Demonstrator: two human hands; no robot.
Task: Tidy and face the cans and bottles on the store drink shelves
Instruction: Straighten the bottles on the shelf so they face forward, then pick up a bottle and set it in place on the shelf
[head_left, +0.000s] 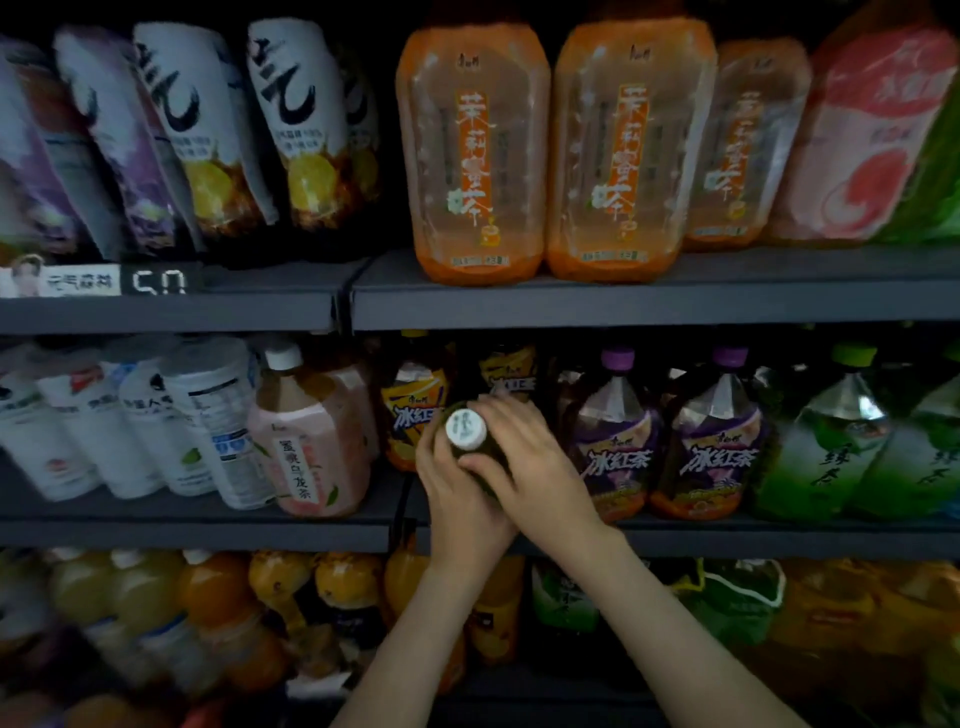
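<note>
Left of centre, a pink-labelled bottle (311, 452) is stood on the middle shelf (208, 527). At centre frame, a dark bottle with a white cap (466, 430) is gripped from the left by the left hand (460, 506), its fingers curled round it. The right hand (537, 470) is clamped over its right side.

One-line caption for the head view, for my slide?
Left hand and right hand grip a white-capped bottle at the middle shelf.
</note>
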